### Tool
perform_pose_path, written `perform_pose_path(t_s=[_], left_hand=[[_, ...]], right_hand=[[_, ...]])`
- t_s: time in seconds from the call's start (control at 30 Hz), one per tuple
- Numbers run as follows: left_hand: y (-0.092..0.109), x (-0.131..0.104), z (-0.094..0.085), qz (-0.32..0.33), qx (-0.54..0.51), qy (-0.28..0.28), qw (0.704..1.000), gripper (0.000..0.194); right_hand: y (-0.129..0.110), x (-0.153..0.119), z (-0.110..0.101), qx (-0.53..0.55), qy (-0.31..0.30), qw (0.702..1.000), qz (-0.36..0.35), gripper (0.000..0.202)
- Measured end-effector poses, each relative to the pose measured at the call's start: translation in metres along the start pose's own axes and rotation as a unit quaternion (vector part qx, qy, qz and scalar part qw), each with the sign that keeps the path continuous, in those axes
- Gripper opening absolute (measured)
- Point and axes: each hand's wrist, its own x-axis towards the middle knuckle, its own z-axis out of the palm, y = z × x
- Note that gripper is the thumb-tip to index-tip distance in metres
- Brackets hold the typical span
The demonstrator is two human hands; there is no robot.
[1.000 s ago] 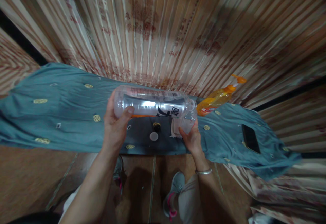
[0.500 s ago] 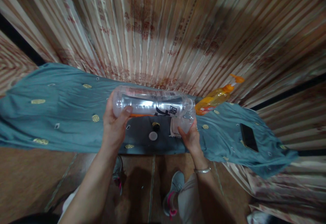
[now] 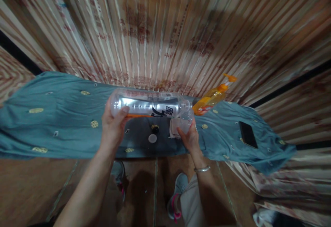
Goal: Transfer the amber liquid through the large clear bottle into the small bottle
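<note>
My left hand [image 3: 113, 123] is wrapped round the base end of a large clear plastic bottle [image 3: 144, 107] with a silver label and black characters. The bottle lies almost level, its neck toward the right. My right hand [image 3: 190, 134] grips a small clear container [image 3: 185, 121] right at the bottle's mouth. Whether liquid is flowing between them cannot be made out. Below the bottle, a round white cap [image 3: 152, 138] and a small black cap [image 3: 155, 129] rest on the cloth. A folded pale cloth [image 3: 174, 129] is partly hidden behind the container.
A yellow pump bottle [image 3: 210, 100] with an orange top stands right of my right hand. Farther right lies a black phone [image 3: 248, 134]. A teal patterned cloth [image 3: 69, 116] covers the narrow table. Behind it hangs a pleated curtain [image 3: 155, 30].
The view has shifted a little, so most things appear slightly farther left. Both hands keep their hold on the bottle and the container, with little other visible change.
</note>
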Motion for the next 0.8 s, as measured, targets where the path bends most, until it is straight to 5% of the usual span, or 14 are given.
perform_pose_path(t_s=[0.4, 0.8], left_hand=[[0.009, 0.011, 0.024, -0.023, -0.023, 0.004, 0.999, 0.055], [-0.003, 0.007, 0.014, -0.033, -0.048, 0.022, 0.998, 0.057]], right_hand=[[0.011, 0.004, 0.003, 0.011, 0.042, 0.998, -0.038, 0.085], [0.009, 0.006, 0.011, 0.028, 0.046, 0.997, -0.050, 0.081]])
